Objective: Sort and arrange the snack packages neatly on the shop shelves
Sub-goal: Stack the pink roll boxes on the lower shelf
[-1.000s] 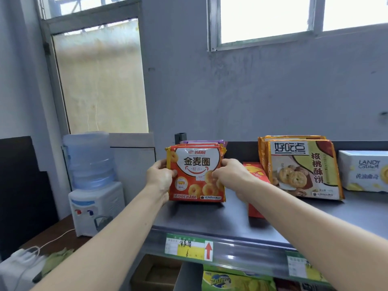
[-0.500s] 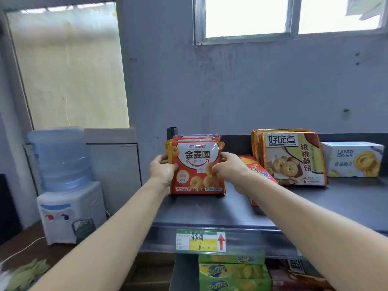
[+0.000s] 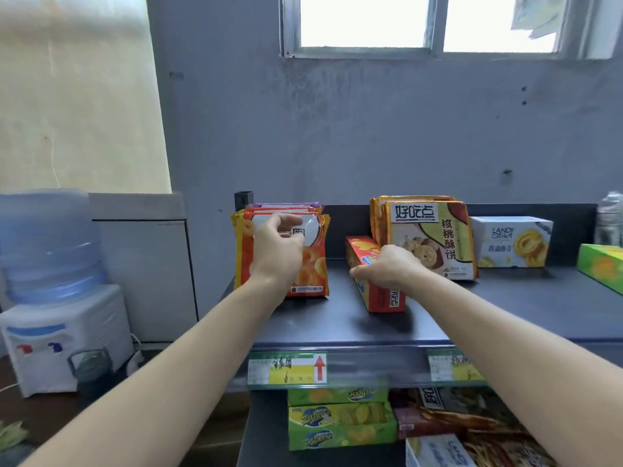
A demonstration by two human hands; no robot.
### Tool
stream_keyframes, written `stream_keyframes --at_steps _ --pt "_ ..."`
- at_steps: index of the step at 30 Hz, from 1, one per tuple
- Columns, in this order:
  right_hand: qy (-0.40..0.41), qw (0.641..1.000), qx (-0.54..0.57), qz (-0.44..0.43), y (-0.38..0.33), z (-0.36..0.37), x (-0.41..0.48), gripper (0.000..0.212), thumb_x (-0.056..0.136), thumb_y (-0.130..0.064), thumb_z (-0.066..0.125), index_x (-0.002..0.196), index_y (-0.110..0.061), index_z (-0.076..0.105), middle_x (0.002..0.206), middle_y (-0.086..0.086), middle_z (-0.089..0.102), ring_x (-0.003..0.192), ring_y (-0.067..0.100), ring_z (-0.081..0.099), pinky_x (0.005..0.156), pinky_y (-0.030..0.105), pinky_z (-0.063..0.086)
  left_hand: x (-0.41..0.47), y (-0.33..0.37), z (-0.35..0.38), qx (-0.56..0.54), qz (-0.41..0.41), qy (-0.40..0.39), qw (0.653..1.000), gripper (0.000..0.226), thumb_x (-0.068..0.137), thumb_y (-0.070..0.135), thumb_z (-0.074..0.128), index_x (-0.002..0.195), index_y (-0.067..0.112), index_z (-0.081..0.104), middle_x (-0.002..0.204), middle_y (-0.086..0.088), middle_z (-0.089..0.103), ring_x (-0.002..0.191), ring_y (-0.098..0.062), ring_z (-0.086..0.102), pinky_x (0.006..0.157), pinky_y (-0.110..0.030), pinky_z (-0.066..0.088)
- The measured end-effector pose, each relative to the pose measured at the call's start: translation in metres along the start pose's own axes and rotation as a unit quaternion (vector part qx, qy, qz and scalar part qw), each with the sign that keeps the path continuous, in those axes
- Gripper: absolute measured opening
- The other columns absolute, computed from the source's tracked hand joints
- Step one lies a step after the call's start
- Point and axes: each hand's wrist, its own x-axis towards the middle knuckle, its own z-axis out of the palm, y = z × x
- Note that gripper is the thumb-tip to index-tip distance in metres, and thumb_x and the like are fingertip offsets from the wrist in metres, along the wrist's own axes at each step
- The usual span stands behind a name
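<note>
A row of orange ring-biscuit packs [image 3: 313,267] stands upright at the left end of the dark top shelf [image 3: 505,308]. My left hand [image 3: 276,251] hovers in front of the first pack with its fingers loosely curled, holding nothing. To the right a red box [image 3: 381,298] lies on its narrow side, pointing front to back. My right hand [image 3: 387,267] rests over its top, fingers curled down around it. Behind that hand stand yellow walnut-cookie packs [image 3: 428,230].
A white cookie box [image 3: 512,241] and a green box [image 3: 600,267] sit further right on the shelf. Price labels [image 3: 286,370] line the shelf's front edge. Green biscuit boxes [image 3: 340,423] fill the shelf below. A water dispenser [image 3: 50,264] stands to the left.
Both hands have let go of the front orange pack. My right hand has moved right onto the red box, while my left hand has shifted in front of the pack. The view has panned right.
</note>
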Motion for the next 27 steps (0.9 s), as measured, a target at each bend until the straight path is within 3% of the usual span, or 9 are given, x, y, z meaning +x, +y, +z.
stream_keyframes --at_steps 1,4,7,9,13,16,19,24,27 --pt "-0.007 1.000 0.001 -0.004 0.002 0.001 -0.001 0.063 0.078 -0.055 0.064 0.117 -0.006 0.052 0.107 0.008 0.057 0.102 0.027 0.054 0.087 0.036 0.048 -0.005 0.002 0.006 -0.002 -0.006 -0.038 0.999 0.022 0.090 0.001 0.052 0.096 0.021 0.058 0.103 -0.003 0.061 0.093 -0.014 0.059 0.069 -0.016 0.054" --pt "-0.027 1.000 -0.001 -0.005 0.003 -0.003 -0.008 0.068 0.075 -0.053 0.069 0.120 -0.006 0.048 0.098 0.004 0.049 0.089 0.021 0.050 0.067 0.029 0.043 -0.018 0.004 0.018 -0.015 -0.051 -0.119 0.991 0.027 0.087 -0.002 0.053 0.086 0.024 0.060 0.103 -0.010 0.066 0.100 -0.024 0.063 0.087 -0.036 0.054" --pt "-0.040 0.999 0.002 0.001 0.005 -0.004 -0.014 0.064 0.075 -0.047 0.071 0.119 -0.005 0.049 0.094 0.004 0.051 0.083 0.021 0.052 0.049 0.025 0.037 -0.023 0.004 0.022 -0.004 -0.068 -0.136 0.988 0.027 0.087 0.000 0.054 0.083 0.026 0.060 0.104 -0.010 0.066 0.099 -0.021 0.062 0.079 -0.028 0.051" --pt "-0.009 1.000 0.028 -0.003 0.009 -0.001 -0.017 0.055 0.077 -0.043 0.069 0.114 -0.006 0.052 0.091 0.005 0.054 0.081 0.022 0.055 0.050 0.024 0.038 -0.025 0.002 0.023 -0.008 -0.086 -0.141 0.986 0.025 0.088 0.000 0.054 0.083 0.024 0.060 0.104 -0.009 0.065 0.099 -0.021 0.062 0.079 -0.029 0.051" --pt "0.063 0.994 0.087 0.015 0.017 -0.001 -0.023 0.042 0.082 -0.038 0.063 0.110 -0.008 0.053 0.097 0.008 0.058 0.086 0.026 0.058 0.065 0.029 0.044 -0.030 -0.004 0.025 -0.038 -0.136 -0.173 0.975 0.022 0.087 -0.004 0.053 0.088 0.017 0.059 0.096 -0.009 0.063 0.090 -0.023 0.058 0.080 -0.034 0.051" --pt "0.057 0.983 0.170 0.029 0.027 -0.005 -0.028 0.040 0.085 -0.040 0.061 0.106 -0.006 0.056 0.098 0.010 0.062 0.087 0.027 0.061 0.067 0.031 0.046 -0.036 -0.011 0.030 -0.072 -0.167 -0.182 0.966 0.024 0.087 -0.006 0.050 0.087 0.016 0.058 0.086 -0.004 0.058 0.089 -0.022 0.056 0.078 -0.030 0.051" --pt "0.031 0.958 0.280 0.050 0.038 -0.004 -0.035 0.032 0.085 -0.039 0.062 0.095 -0.010 0.056 0.095 0.010 0.067 0.084 0.025 0.065 0.068 0.032 0.051 -0.046 -0.017 0.036 -0.097 -0.202 -0.194 0.955 0.021 0.087 -0.007 0.048 0.099 0.009 0.057 0.085 -0.005 0.056 0.087 -0.023 0.055 0.075 -0.028 0.050" --pt "-0.002 0.901 0.428 0.074 0.055 -0.009 -0.051 0.027 0.084 -0.033 0.063 0.095 -0.009 0.062 0.072 0.003 0.070 0.050 0.012 0.063 0.047 0.021 0.049 -0.053 -0.008 0.036 -0.126 -0.232 -0.179 0.948 0.023 0.092 -0.005 0.046 0.112 0.005 0.053 0.091 -0.009 0.056 0.095 -0.025 0.058 0.078 -0.028 0.052" --pt "-0.005 0.883 0.465 0.064 0.065 -0.020 -0.061 0.022 0.084 -0.034 0.061 0.086 -0.012 0.061 0.068 0.003 0.068 0.048 0.011 0.061 0.048 0.021 0.050 -0.062 0.003 0.037 -0.121 -0.239 -0.167 0.949 0.025 0.093 -0.006 0.045 0.116 0.002 0.052 0.088 -0.010 0.056 0.085 -0.021 0.058 0.080 -0.030 0.052"
